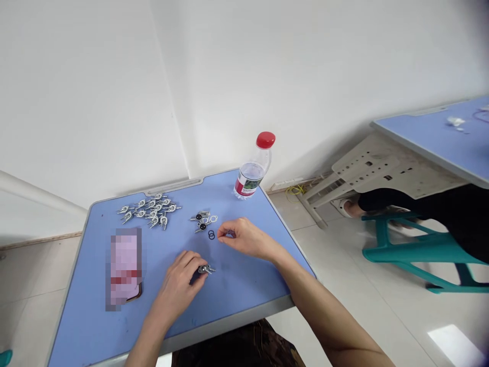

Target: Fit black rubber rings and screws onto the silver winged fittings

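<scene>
My left hand (pixel 185 279) is closed around a small silver metal part (pixel 207 268) with thin prongs, low over the near half of the blue table. My fingers partly cover this part. My right hand (pixel 241 236) is in a pinch just right of two thin black rings (pixel 211 234); whatever its fingertips hold, if anything, is too small to make out. Beyond the rings lies a small group of metal parts (pixel 204 220), some with round black ends, beside flat silver pieces. Farther left, several similar silver metal parts (pixel 153 209) form a loose pile.
A blurred-out phone (pixel 126 265) lies on the left of the blue table (pixel 244 285). At the back right corner stands a clear bottle (pixel 252 171) with a red cap. Another blue table (pixel 431 135), a teal stool (pixel 412 250) and a seated person's leg are to the right.
</scene>
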### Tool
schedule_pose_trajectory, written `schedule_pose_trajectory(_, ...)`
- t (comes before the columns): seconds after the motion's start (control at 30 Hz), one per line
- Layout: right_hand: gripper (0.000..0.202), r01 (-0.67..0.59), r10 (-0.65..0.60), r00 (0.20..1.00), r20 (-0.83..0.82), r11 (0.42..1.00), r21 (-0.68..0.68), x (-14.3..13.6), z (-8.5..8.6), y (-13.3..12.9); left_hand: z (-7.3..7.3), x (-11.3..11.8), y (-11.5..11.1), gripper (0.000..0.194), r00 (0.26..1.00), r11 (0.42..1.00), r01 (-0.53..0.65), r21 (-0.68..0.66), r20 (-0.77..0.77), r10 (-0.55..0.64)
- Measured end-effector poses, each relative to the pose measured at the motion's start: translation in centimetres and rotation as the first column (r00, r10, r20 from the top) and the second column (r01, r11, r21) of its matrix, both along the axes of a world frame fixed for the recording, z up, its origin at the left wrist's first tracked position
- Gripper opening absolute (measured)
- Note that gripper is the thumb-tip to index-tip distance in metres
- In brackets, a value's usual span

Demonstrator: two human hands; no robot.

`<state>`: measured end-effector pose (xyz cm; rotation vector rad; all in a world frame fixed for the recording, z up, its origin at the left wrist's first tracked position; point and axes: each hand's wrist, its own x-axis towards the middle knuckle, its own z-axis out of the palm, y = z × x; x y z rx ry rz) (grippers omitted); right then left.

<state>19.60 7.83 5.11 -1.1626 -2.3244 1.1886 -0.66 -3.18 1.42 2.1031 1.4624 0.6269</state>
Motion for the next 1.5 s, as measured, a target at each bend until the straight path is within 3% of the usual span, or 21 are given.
schedule_pose_trajectory(0.13, 0.015, -0.057, 0.054, 0.998, -0.034, 0.995, -0.084, -0.8, -0.3, -0.7, -0.2, -0.1, -0.1, 0.012, 1.000, 1.000, -0.006, -0.009, 0.009, 0.006)
schedule_pose_trajectory(0.27, 0.013, -0.008, 0.005, 1.000, -0.021, 0.991, -0.135, -1.2, -0.4, -1.0, -0.3, 0.0, -0.2, 0.012, 1.000, 1.000, -0.011, -0.016, 0.011, 0.012)
schedule_pose_trajectory(0.53, 0.015, -0.067, 0.067, 0.998, -0.005, 0.990, -0.128, -2.4, 0.1, -2.8, 0.0, 0.3, -0.1, 0.013, 1.000, 0.998, -0.005, -0.066, 0.011, 0.005)
schedule_pose_trajectory(0.77, 0.013, -0.023, 0.030, 0.998, 0.056, 0.992, -0.121, -2.1, -1.9, -4.0, 0.1, 0.4, -0.1, 0.011, 1.000, 0.996, -0.007, -0.086, 0.017, 0.008)
schedule_pose_trajectory(0.83, 0.013, -0.051, 0.053, 0.998, 0.035, 0.997, -0.056, -1.7, -2.8, -4.6, 0.1, 0.4, -0.1, 0.009, 1.000, 0.995, -0.009, -0.097, 0.019, 0.011)
schedule_pose_trajectory(0.9, 0.014, -0.094, 0.096, 0.995, -0.020, 0.991, 0.097, -1.4, -3.6, -5.1, 0.2, 0.4, 0.0, 0.008, 1.000, 0.994, -0.007, -0.108, 0.019, 0.009)
schedule_pose_trajectory(1.0, 0.013, -0.139, 0.163, 0.986, -0.045, 0.931, 0.338, -1.3, -4.6, -5.7, 0.2, 0.4, 0.0, 0.009, 1.000, 0.994, -0.005, -0.105, 0.020, 0.007)
schedule_pose_trajectory(1.1, 0.011, -0.163, 0.198, 0.980, -0.022, 0.862, 0.479, -1.4, -5.0, -5.8, 0.3, 0.4, 0.0, 0.009, 1.000, 0.996, -0.007, -0.092, 0.020, 0.009)
schedule_pose_trajectory(1.27, 0.012, -0.221, 0.256, 0.966, 0.028, 0.767, 0.602, -1.1, -5.0, -5.7, 0.3, 0.4, 0.0, 0.010, 1.000, 0.996, -0.012, -0.092, 0.004, 0.012)
schedule_pose_trajectory(1.5, 0.022, -0.285, 0.294, 0.950, 0.102, 0.690, 0.665, -0.3, -5.3, -5.7, 0.1, 0.3, 0.0, 0.011, 1.000, 0.996, -0.007, -0.089, 0.012, 0.008)
